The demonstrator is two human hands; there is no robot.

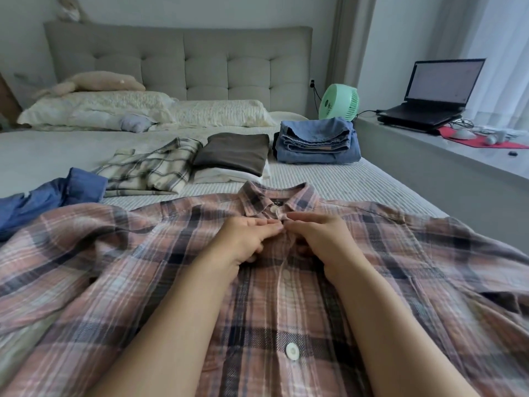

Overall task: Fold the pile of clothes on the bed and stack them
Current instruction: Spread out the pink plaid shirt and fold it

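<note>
Soft pink plaid shirt (286, 296) lies flat on the near bed (357, 179), left hand (246, 239) and right hand (320, 239) both pinching its placket below the collar; folded jeans (317, 144) far right.

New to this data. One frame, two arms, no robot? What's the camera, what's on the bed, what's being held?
No robot: a person wears a wide-angle head camera looking down at their own hands. The left hand and right hand pinch the placket of a pink plaid shirt spread flat on the bed, apparently at a button below the collar. Behind lie a cream plaid shirt, a folded brown top on white clothes, folded jeans and a blue garment at left. A fan and a laptop are at right.
</note>
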